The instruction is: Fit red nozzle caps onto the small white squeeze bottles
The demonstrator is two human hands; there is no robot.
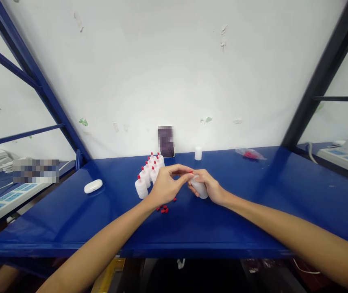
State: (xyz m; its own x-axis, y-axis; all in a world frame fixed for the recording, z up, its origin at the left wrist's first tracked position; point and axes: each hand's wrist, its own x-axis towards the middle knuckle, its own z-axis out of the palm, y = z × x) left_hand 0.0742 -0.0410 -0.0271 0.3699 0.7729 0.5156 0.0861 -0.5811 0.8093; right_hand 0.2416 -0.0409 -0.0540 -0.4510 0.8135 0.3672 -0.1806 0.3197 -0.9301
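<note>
Capping was in hand: right hand gripped a white bottle near the capped bottles, left hand pinching seemingly a red cap; pressing it straight came next.

Both bare forearms reach forward and converge at the middle. The left hand curls, thumb and forefinger pinched together in a fine grip. The right hand is cupped closed, fingertips meeting the left's.

right hand: grips white bottle
left hand: pinches red cap at bottle's top
worktop: capped bottles, loose caps
</note>
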